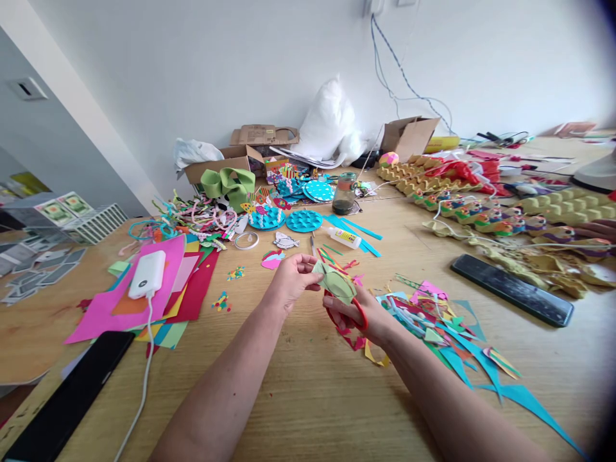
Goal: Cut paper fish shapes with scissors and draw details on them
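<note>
Over the middle of the wooden table, my left hand [294, 277] pinches the left end of a pale green piece of paper [341, 287]. My right hand [368, 316] is closed on the red handles of a pair of scissors [362, 314], just right of and below the left hand. The paper lies over the scissors, so the blades are mostly hidden. Beneath and beside the right hand are red and yellow paper scraps [376, 354]. A white glue bottle [344, 237] lies on its side beyond the hands, near thin green and red paper strips.
Blue paper offcuts [481, 366] and mixed scraps spread to the right, before a dark phone [513, 289]. Coloured sheets [192, 282] under a white power bank [148, 274] lie left. Farther back stand a glass jar [344, 194], blue paper discs [304, 221] and egg cartons [428, 173]. Another person's hand [597, 230] shows far right.
</note>
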Demonstrator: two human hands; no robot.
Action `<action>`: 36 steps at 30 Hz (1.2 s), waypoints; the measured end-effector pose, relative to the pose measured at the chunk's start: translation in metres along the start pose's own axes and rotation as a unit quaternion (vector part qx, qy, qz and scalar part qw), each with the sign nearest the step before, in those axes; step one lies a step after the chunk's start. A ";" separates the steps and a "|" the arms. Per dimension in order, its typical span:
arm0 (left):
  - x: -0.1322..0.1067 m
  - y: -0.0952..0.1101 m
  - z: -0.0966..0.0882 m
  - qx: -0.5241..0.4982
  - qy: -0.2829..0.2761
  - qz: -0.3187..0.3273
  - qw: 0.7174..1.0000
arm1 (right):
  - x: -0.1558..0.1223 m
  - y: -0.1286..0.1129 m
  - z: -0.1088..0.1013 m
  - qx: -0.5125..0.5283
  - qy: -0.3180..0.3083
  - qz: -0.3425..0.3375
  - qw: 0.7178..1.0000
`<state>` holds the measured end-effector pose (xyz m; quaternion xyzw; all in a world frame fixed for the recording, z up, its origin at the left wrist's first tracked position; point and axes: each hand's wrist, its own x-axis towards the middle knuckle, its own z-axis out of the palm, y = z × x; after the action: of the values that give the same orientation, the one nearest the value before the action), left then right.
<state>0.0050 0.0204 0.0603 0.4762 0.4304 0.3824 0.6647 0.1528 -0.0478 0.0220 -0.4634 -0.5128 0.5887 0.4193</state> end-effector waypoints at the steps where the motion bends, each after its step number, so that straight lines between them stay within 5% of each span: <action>1: 0.000 0.000 0.000 -0.001 0.000 0.001 1.000 | 0.000 0.000 0.000 0.000 0.001 0.000 1.000; 36: 0.004 -0.002 -0.005 -0.006 0.001 0.024 1.000 | 0.000 0.000 0.002 -0.010 0.005 0.003 1.000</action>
<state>0.0019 0.0250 0.0571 0.4818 0.4173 0.4017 0.6576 0.1511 -0.0485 0.0222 -0.4722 -0.5150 0.5823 0.4156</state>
